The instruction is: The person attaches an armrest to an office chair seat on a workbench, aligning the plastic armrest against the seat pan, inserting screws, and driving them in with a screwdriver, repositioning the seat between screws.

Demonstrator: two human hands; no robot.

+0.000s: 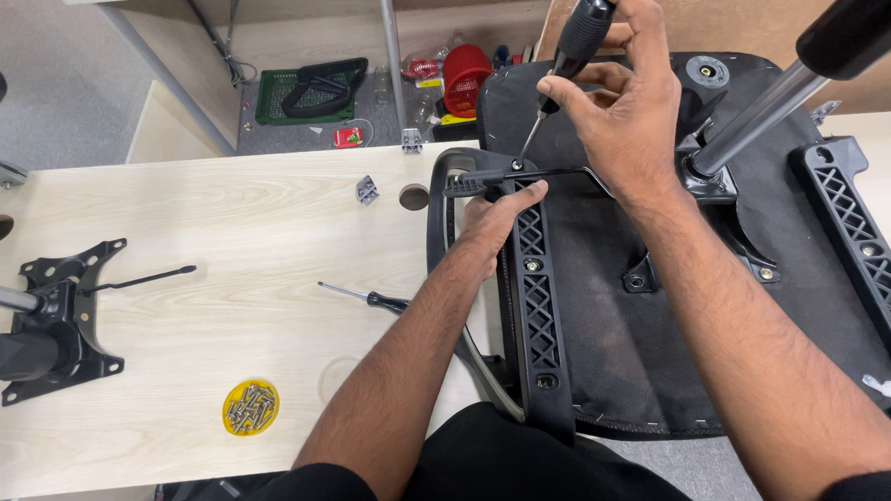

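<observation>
Right hand (627, 108) fingers clamped on screwdriver (566, 60), tip seated in armrest bracket (536, 285) screw below; left hand (497, 215) fingers pressed together, steadying bracket.

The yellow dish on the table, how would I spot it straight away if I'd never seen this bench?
Start at the pale wooden table and look to its near edge, left of the person's left forearm. There lies a small round yellow dish heaped with silvery screws. It is the only bright yellow thing there; the black chair mechanism and spare screwdriver nearby are dark.
</observation>
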